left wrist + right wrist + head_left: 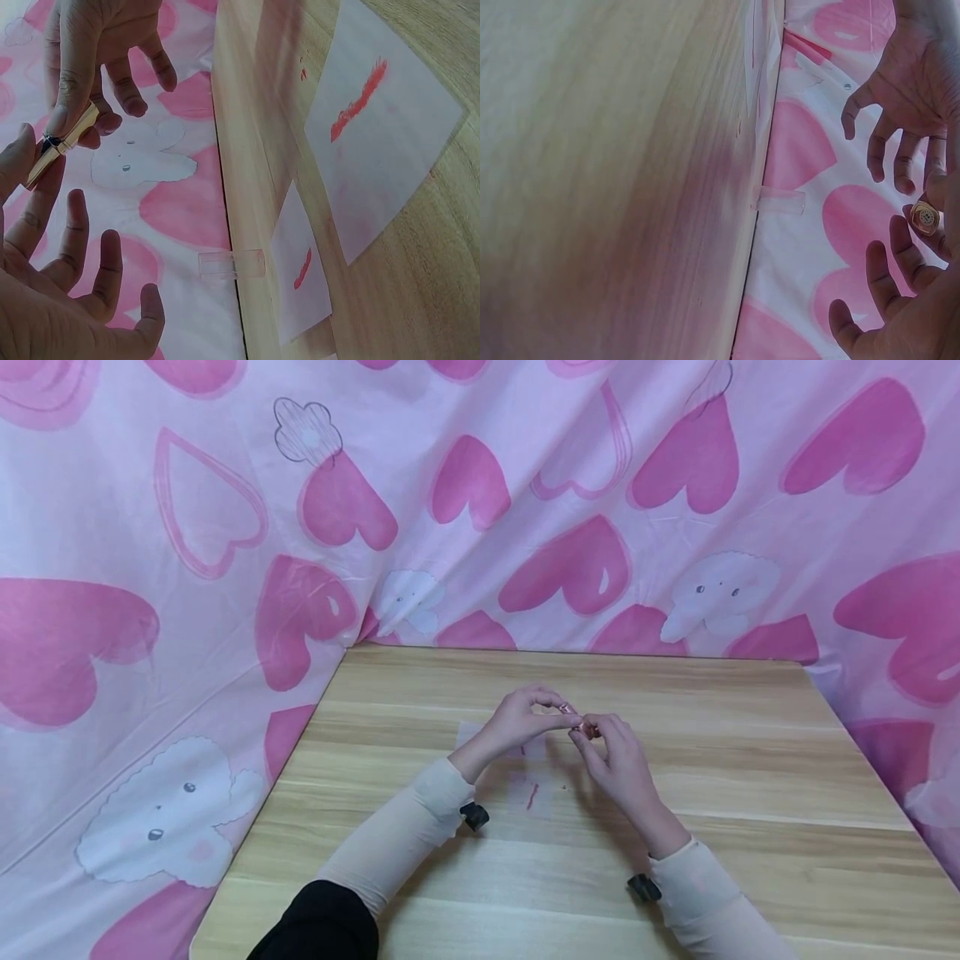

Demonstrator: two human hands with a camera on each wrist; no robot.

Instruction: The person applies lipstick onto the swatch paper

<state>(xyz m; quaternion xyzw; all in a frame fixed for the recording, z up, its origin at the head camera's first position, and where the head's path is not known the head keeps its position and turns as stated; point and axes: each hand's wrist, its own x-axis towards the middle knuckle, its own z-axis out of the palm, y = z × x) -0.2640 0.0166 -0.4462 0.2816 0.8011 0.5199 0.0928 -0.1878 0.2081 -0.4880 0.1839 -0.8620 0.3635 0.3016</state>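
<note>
A gold lipstick tube (84, 122) with a dark band near its middle is held between the two hands above the table. The left hand (525, 716) pinches one end with thumb and index finger, its other fingers spread. At the other end, the right hand (621, 762) grips it between thumb and fingers. One decorated end face of the tube (925, 218) shows in the right wrist view. Two pieces of white paper lie below: the larger one (397, 142) and the smaller one (289, 292) each bear a red smear.
A clear plastic piece (232, 265), probably a cap, stands on the wooden table (720, 827) beyond the papers. Small red crumbs (303, 73) lie near the larger paper. Pink heart-patterned cloth (480, 485) hangs behind and beside the table.
</note>
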